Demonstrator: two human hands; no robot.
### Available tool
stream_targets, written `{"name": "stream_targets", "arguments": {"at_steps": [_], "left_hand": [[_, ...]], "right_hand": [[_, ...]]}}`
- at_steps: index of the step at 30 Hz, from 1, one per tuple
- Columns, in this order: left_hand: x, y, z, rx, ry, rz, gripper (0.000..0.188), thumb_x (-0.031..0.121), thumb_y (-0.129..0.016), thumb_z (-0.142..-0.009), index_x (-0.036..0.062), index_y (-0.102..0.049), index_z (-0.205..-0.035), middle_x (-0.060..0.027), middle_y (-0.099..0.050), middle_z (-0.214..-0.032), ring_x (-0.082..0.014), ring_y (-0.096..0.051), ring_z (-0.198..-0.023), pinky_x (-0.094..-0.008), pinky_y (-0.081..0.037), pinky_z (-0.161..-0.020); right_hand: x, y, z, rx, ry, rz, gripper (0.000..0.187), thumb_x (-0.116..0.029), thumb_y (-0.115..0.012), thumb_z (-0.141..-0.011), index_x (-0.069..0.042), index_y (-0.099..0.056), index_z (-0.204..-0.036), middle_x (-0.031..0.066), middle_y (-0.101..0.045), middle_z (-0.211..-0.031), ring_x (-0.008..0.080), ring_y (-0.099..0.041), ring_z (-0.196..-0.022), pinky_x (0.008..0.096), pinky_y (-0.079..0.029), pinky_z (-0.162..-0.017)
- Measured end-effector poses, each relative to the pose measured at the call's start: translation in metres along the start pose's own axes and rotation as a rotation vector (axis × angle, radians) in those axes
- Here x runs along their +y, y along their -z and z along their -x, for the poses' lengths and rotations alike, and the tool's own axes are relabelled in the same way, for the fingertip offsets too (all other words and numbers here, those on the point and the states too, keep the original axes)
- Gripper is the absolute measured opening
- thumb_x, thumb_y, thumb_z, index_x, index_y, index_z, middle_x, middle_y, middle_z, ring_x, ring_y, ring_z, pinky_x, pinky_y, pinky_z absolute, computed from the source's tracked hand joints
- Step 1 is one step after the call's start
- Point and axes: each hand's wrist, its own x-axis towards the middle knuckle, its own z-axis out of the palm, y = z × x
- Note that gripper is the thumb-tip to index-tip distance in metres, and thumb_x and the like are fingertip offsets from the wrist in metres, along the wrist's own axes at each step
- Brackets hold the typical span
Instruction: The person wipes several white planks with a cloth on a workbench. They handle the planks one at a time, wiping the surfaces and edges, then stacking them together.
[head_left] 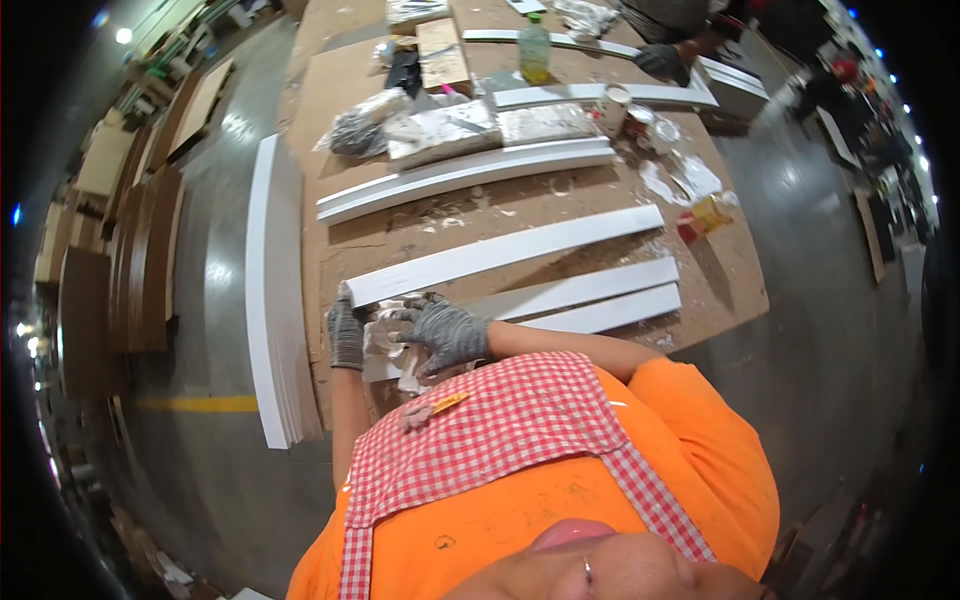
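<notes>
My left hand, in a grey knit glove, closes on the near left end of a long white board. The board lies slanted across the brown worktable. My right hand, gloved the same way, rests just right of it with fingers spread over a crumpled white rag. Under and beside my right hand are two more white boards, an upper one and a lower one. Their left ends are partly hidden by my hand, arm and the rag.
Farther up lie stacked white strips, paint-spotted blocks, a bagged bundle and a green bottle. Cups stand right. White panels line the left edge. A co-worker's gloved hand touches far strips.
</notes>
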Motion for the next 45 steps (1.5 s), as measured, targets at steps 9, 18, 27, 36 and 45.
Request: {"name": "stream_targets", "arguments": {"at_steps": [9, 18, 27, 36, 45], "left_hand": [[0.015, -0.008, -0.002, -0.052, -0.041, 0.05, 0.039, 0.039, -0.056, -0.093, 0.0003, -0.063, -0.097, -0.0067, -0.064, -0.08, -0.0151, -0.06, -0.063, -0.0259, -0.048, -0.056], [0.035, -0.003, 0.029, -0.185, -0.352, -0.48, 0.035, 0.034, -0.056, -0.09, 0.003, -0.061, -0.105, -0.009, -0.065, -0.092, -0.0185, -0.064, -0.082, -0.0305, -0.053, -0.067], [0.017, 0.003, 0.039, -0.04, -0.86, -0.737, 0.033, 0.019, -0.046, -0.097, -0.0017, -0.054, -0.121, -0.0131, -0.062, -0.113, -0.0222, -0.061, -0.099, -0.033, -0.048, -0.086], [0.049, -0.039, 0.059, 0.072, -0.21, -0.016, 0.035, 0.037, -0.052, -0.095, 0.0045, -0.063, -0.104, -0.0008, -0.057, -0.071, -0.0053, -0.047, -0.052, -0.0189, -0.037, -0.043], [0.068, -0.048, 0.047, 0.022, -0.268, -0.131, 0.03, 0.037, -0.062, -0.089, 0.0077, -0.063, -0.096, -0.0002, -0.055, -0.061, -0.0054, -0.046, -0.046, -0.0189, -0.035, -0.042]], "right_hand": [[0.026, -0.025, -0.006, 0.095, -0.248, -0.336, 0.02, -0.017, -0.065, -0.077, -0.01, -0.069, -0.096, 0.0148, -0.064, -0.091, 0.0298, -0.063, -0.082, 0.0351, -0.05, -0.075], [-0.018, 0.062, -0.032, 0.485, -0.16, 0.061, 0.027, -0.03, -0.065, -0.073, -0.011, -0.066, -0.092, 0.0139, -0.059, -0.092, 0.0306, -0.059, -0.087, 0.0405, -0.047, -0.078], [-0.022, 0.056, -0.017, 0.361, -0.179, 0.191, 0.035, -0.038, -0.058, -0.081, -0.005, -0.063, -0.093, 0.014, -0.056, -0.091, 0.029, -0.056, -0.092, 0.0421, -0.042, -0.083], [0.084, 0.076, 0.177, 0.413, -0.877, 0.586, 0.031, -0.034, -0.056, -0.084, -0.008, -0.064, -0.098, 0.0147, -0.058, -0.1, 0.0298, -0.056, -0.09, 0.0426, -0.045, -0.083], [0.058, 0.056, 0.107, 0.525, -0.682, 0.598, 0.043, -0.045, -0.055, -0.084, -0.008, -0.057, -0.106, 0.0157, -0.056, -0.099, 0.029, -0.054, -0.095, 0.0437, -0.041, -0.088]]}}
